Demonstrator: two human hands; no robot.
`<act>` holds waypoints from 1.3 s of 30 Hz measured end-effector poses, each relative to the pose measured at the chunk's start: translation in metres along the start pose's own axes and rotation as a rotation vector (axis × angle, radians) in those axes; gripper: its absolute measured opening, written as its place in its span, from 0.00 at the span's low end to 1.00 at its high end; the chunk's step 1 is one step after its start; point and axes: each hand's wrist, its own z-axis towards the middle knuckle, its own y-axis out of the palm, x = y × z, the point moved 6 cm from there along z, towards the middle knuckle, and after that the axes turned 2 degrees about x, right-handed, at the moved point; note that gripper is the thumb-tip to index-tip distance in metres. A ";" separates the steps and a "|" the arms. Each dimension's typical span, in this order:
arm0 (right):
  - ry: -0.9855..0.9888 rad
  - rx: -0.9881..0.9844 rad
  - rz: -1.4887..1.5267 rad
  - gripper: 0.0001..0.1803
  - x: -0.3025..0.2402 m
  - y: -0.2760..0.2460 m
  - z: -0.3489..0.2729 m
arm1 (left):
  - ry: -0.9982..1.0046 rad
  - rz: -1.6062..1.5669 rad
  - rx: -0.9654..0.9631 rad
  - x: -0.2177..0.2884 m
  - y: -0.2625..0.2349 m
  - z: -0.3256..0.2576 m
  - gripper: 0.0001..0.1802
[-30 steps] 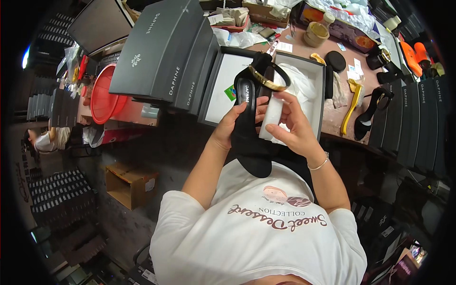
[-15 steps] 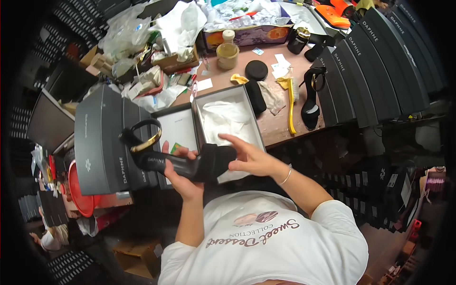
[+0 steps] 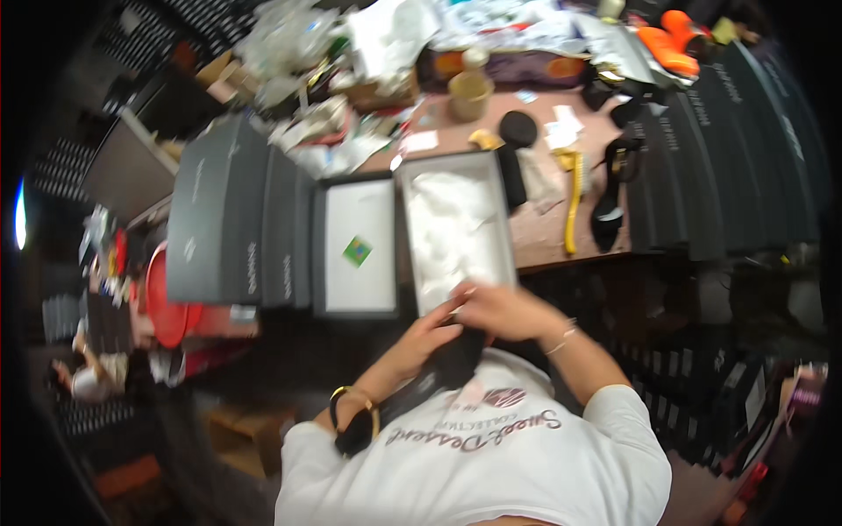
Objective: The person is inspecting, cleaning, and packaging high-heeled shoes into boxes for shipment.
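A black high-heeled sandal (image 3: 458,361) with a gold-trimmed ankle strap lies tilted against my white shirt, its toe pointing toward the table. My left hand (image 3: 424,340) is closed around its front part. Over the toe, my right hand (image 3: 504,313) has its fingers bent onto the sandal, their tips meeting the left fingers; blur hides the exact grip. Just beyond my hands, an open shoe box (image 3: 507,223) holds crumpled white tissue (image 3: 449,230). Beside it lies an open dark box part with a white inside (image 3: 360,209), bearing a small green packet (image 3: 357,252).
Dark shoe boxes stand at left (image 3: 215,219) and right (image 3: 728,167). A matching black sandal (image 3: 607,215), a yellow-handled brush (image 3: 573,210), a cloth (image 3: 542,188) and a round black pad (image 3: 518,129) lie on the pink table (image 3: 544,247). Plastic bags (image 3: 294,48) clutter the far left.
The sandal has moved toward my body and turned, its strap now low by my left arm. My right hand has closed over the toe. The green packet is now uncovered.
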 end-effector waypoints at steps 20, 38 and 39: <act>-0.200 1.245 -0.252 0.28 0.102 -0.198 -0.068 | 0.228 0.090 0.303 -0.035 -0.060 -0.043 0.27; -0.268 0.118 -1.016 0.33 0.007 0.093 -0.045 | 0.100 0.093 0.293 -0.083 -0.063 -0.057 0.12; -0.361 0.162 -1.010 0.35 -0.001 0.104 -0.029 | 0.076 0.133 0.308 -0.080 -0.057 -0.059 0.12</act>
